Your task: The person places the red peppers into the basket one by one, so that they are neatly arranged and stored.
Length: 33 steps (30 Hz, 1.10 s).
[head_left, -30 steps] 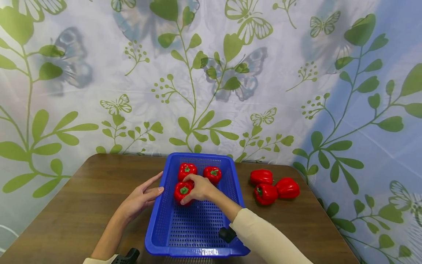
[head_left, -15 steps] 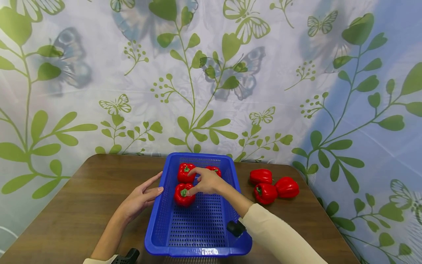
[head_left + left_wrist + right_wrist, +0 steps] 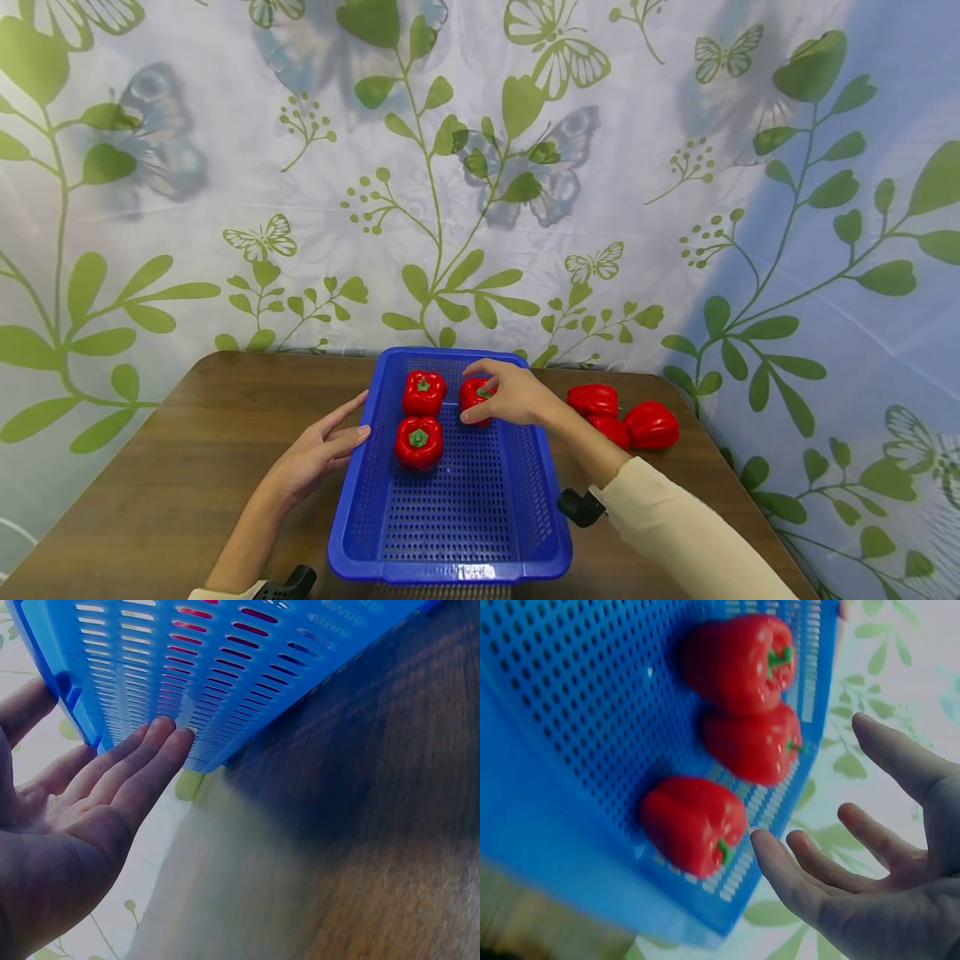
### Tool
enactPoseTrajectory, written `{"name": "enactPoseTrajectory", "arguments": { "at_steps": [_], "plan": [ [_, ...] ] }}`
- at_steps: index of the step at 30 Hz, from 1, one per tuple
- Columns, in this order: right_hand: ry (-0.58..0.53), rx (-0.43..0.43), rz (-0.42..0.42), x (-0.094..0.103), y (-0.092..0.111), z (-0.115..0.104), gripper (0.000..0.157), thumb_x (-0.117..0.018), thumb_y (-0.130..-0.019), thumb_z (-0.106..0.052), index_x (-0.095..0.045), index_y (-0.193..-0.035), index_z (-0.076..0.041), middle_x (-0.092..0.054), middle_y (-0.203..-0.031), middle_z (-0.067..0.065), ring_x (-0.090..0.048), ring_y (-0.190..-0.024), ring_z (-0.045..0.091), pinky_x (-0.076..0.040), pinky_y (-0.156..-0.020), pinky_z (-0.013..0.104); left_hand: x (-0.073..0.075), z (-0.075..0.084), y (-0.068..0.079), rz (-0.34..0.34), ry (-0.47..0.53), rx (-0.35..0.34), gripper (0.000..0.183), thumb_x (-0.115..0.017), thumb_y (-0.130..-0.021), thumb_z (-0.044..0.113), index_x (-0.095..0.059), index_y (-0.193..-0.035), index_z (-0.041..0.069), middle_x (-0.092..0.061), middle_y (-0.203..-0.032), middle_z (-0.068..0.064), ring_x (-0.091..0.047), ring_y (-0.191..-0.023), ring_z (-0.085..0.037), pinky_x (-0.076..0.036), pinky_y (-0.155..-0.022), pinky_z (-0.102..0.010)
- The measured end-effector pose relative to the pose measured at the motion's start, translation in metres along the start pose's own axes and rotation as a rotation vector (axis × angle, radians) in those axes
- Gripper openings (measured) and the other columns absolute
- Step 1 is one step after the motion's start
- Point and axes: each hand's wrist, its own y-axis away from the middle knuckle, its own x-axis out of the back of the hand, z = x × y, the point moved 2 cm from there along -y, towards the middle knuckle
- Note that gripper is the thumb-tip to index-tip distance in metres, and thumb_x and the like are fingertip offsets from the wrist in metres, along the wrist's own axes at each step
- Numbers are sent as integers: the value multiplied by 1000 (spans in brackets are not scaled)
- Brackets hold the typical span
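Note:
A blue perforated plastic basket (image 3: 450, 571) stands on the table with three red bell peppers inside. Two of them, a rear pepper (image 3: 424, 392) and a front pepper (image 3: 419, 444), sit one before the other on the left. The third bell pepper (image 3: 694, 825) is at the back right, partly hidden by my right hand (image 3: 510, 393) in the head view. That hand hovers above it, fingers spread and holding nothing; the right wrist view shows a gap between fingertips and pepper. My left hand (image 3: 318, 454) rests with extended fingers against the basket's left side.
On the brown wooden table (image 3: 187, 467), right of the basket, lie three more red bell peppers: a back pepper (image 3: 592, 399), a right pepper (image 3: 652, 425) and one partly covered by my right forearm. A leaf-and-butterfly patterned curtain (image 3: 480, 208) hangs behind the table.
My right hand has let go of the front left bell pepper, risen, and moved right and back to above the back right pepper. The left hand stays against the basket.

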Motion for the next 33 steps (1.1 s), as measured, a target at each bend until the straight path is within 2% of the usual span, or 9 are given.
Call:
{"name": "enactPoseTrajectory", "arguments": {
  "at_steps": [4,9,15,19,23,25,28,31,33],
  "plan": [
    [-6,-36,24,16,7,11,66,-86,-79,-33,-59,-139,-26,-63,-135,12,-58,-127,31,-55,-93,50,0,0,1,-1,2,1,67,-53,-106,23,-19,-164,22,-53,-147,-28,-63,-127,-34,-54,-102,-42],
    [1,-53,55,36,18,34,70,-84,-81,-38,-55,-143,-22,-61,-138,19,-56,-130,35,-54,-95,53,-1,-1,1,1,13,3,67,-53,-106,22,-19,-164,22,-53,-146,-28,-63,-126,-36,-55,-101,-41],
    [-4,-97,123,59,36,64,72,-79,-85,-46,-51,-147,-21,-59,-141,20,-54,-132,39,-49,-100,59,-2,-1,1,8,4,4,67,-53,-106,23,-19,-164,22,-53,-146,-28,-63,-126,-36,-55,-102,-43],
    [11,-127,176,71,48,84,74,-75,-88,-49,-46,-150,-21,-57,-143,24,-54,-132,42,-51,-96,58,-2,-1,1,6,4,1,67,-53,-106,22,-19,-164,22,-53,-146,-29,-64,-125,-35,-55,-102,-43],
    [-1,-171,264,81,60,107,76,-73,-90,-50,-43,-153,-20,-55,-144,26,-56,-128,44,-56,-85,48,-2,-1,1,-1,11,-1,67,-52,-106,22,-18,-164,22,-53,-146,-29,-64,-125,-34,-54,-102,-42],
    [-4,-193,323,84,65,119,77,-71,-91,-52,-42,-154,-18,-55,-143,28,-57,-126,46,-57,-83,48,-2,-1,1,-3,14,-2,67,-52,-106,21,-18,-164,21,-53,-146,-29,-64,-125,-34,-55,-102,-41],
    [10,-220,429,87,71,136,76,-69,-93,-52,-42,-154,-15,-56,-141,30,-58,-124,46,-54,-90,56,-1,-1,1,-4,17,-3,67,-52,-106,21,-18,-164,21,-53,-146,-29,-64,-125,-34,-55,-102,-41],
    [21,-229,537,89,77,152,73,-68,-95,-47,-43,-152,-9,-56,-139,33,-58,-124,47,-42,-103,64,-1,-1,1,-5,22,-1,67,-52,-106,21,-18,-164,21,-53,-146,-29,-64,-125,-33,-55,-101,-40],
    [11,-238,609,89,79,161,69,-68,-96,-42,-44,-151,-8,-55,-140,34,-57,-125,47,-37,-105,66,0,-1,0,-7,24,-1,67,-52,-106,22,-18,-164,21,-53,-146,-29,-64,-125,-32,-55,-101,-39]
  ]
}}
